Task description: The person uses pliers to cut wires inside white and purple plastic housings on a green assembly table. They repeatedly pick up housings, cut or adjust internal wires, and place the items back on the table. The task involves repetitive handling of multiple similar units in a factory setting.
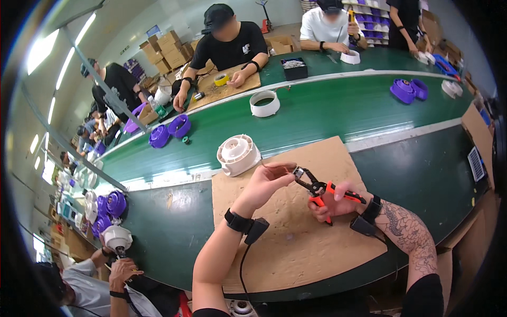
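My right hand (338, 202) is wrapped round wire-stripper-like pliers (318, 188) with red-orange and black handles. Their metal head points up and left, toward my left hand (268, 185). The fingers of that hand are pinched together right at the jaws; what they hold is too small to make out. Both hands are over a brown cardboard sheet (274, 248) on the green table. Just beyond my left hand, a round white plastic housing (237, 153) with a raised ringed centre stands at the sheet's far left corner.
A green conveyor belt (327, 111) crosses ahead, carrying a white ring (264, 103) and purple housings (404, 91). Co-workers sit across it. At lower left, a person's hand (124, 270) works on a white housing (116, 238) near stacked purple parts (115, 203). A cardboard box (478, 140) stands at right.
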A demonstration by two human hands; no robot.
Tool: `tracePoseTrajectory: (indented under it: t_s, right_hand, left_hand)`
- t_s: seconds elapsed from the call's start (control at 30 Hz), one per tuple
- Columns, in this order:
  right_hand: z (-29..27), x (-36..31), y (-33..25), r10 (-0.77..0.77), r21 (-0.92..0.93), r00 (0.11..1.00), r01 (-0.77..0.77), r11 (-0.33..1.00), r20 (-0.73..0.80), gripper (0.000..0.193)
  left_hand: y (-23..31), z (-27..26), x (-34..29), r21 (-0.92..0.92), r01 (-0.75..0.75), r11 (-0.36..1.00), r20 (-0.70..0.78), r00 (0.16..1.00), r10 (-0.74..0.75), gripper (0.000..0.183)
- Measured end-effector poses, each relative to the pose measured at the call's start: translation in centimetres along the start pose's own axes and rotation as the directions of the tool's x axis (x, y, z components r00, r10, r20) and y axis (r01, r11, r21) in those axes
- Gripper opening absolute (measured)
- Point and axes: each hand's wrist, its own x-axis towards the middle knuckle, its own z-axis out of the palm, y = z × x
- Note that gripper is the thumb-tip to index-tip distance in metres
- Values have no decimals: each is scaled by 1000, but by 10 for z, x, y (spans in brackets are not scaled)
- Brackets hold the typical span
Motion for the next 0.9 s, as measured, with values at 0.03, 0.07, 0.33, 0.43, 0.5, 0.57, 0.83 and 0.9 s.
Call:
tracePoseTrajectory:
  t_s: [0.03,0.07,0.33,0.43,0.5,0.57,0.83,0.9]
  right_hand:
    - [2,0,1,-7,31,1000,8,999,-27,58]
    - [7,0,0,-13,63,998,16,998,-55,58]
    - [-17,5,5,-8,215,993,-18,976,117,42]
    - [-20,0,6,-11,233,996,-9,972,84,36]
    - [-19,-8,5,-2,214,1000,-5,977,31,34]
    - [-20,0,3,23,174,997,-35,984,69,34]
    - [-24,6,2,78,229,981,-118,966,177,39]
    - [-19,3,4,48,183,996,-61,981,74,33]
  left_hand:
    - [-1,2,-2,-15,3,1000,-29,1000,-3,33]
    - [-2,4,-3,-32,5,999,-57,998,-6,30]
    - [-7,-112,-10,512,413,753,-331,904,-271,35]
    - [-11,-131,5,495,461,737,-395,875,-282,26]
    - [-10,-141,30,515,507,691,-411,854,-321,24]
    - [-16,-192,49,665,513,543,-473,852,-225,30]
    - [-53,-255,124,677,372,636,-575,806,141,42]
    - [-68,-228,143,780,380,498,-505,851,141,47]
